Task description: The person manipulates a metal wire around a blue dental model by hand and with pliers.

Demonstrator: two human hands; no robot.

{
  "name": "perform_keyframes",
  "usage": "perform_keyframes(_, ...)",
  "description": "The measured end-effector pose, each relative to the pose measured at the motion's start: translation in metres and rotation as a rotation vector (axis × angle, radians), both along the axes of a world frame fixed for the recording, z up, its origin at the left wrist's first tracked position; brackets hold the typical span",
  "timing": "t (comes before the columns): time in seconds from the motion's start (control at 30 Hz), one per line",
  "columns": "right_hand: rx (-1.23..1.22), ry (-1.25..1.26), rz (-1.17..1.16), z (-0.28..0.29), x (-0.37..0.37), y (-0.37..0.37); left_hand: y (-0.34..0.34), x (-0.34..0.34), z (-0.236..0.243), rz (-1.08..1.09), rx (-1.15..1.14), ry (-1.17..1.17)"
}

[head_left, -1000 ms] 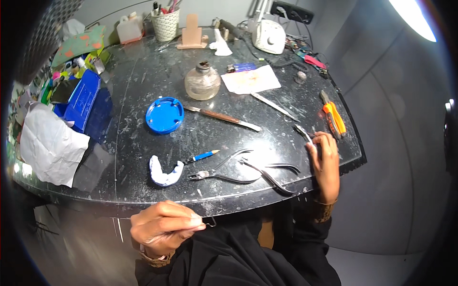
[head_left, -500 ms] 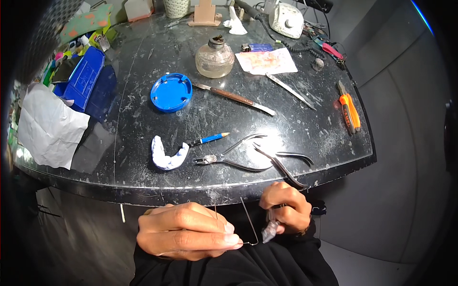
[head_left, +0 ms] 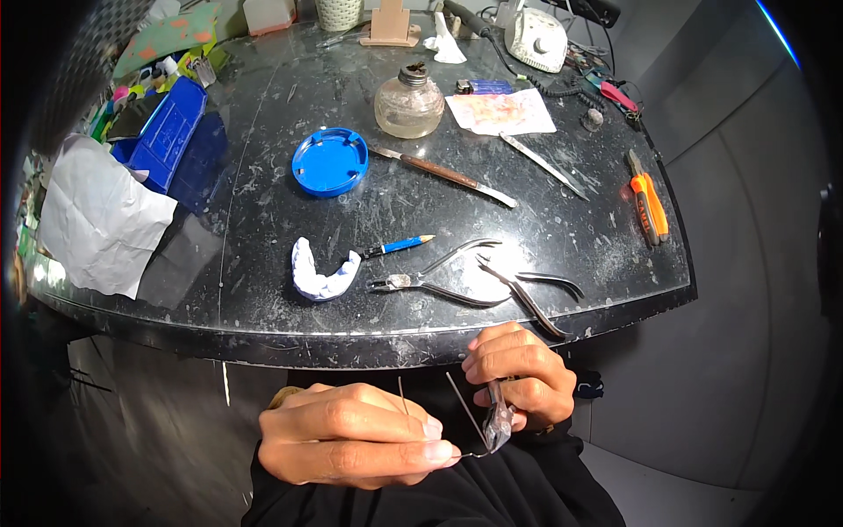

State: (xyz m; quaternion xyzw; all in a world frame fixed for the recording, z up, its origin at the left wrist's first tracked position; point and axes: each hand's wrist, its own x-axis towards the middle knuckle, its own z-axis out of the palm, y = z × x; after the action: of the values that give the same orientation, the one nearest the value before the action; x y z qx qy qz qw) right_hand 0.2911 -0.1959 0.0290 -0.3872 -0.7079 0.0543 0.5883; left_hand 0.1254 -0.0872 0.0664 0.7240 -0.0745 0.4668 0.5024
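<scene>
In front of the table edge, my left hand [head_left: 351, 437] pinches a thin bent metal wire [head_left: 464, 404] between thumb and fingers. One length of the wire sticks up beyond the bend; another thin end rises behind my fingers. My right hand [head_left: 525, 378] is wrapped round a pair of pliers [head_left: 499, 425], its jaws pointing down at the bend. Whether the jaws grip the wire is hard to see; the handles are mostly hidden in my palm. On the table beyond lie a pale dental cast [head_left: 323, 283], wire-bending pliers [head_left: 452, 293] and a second steel pair [head_left: 531, 303].
A blue pencil [head_left: 406, 244] touches the cast. Farther back are a blue round lid [head_left: 330, 163], a wooden-handled wax knife [head_left: 446, 172], a glass spirit burner [head_left: 408, 111], a stained paper [head_left: 502, 112], a metal tool [head_left: 546, 165] and orange-handled pliers [head_left: 650, 211]. White paper [head_left: 101, 220] lies left.
The pliers in my right hand have come left and up to the bend of the wire. My left hand keeps its pinch. The table appears shifted slightly right and up.
</scene>
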Motion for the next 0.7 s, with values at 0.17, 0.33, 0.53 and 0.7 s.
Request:
perform_keyframes(0.17, -0.003, 0.008, 0.001, -0.001, -0.002, 0.004, -0.003, 0.003, -0.002, 0.032, -0.032, -0.026)
perform_keyframes(0.33, -0.01, 0.039, 0.041, -0.001, -0.002, 0.005, -0.004, 0.006, -0.004, 0.094, -0.057, -0.105)
perform_keyframes(0.53, 0.057, 0.098, 0.082, -0.003, -0.004, 0.008, 0.004, -0.003, -0.002, -0.125, 0.005, 0.021)
perform_keyframes(0.7, 0.049, 0.114, 0.128, -0.002, -0.007, 0.011, 0.005, 0.0, -0.008, -0.082, -0.011, -0.086)
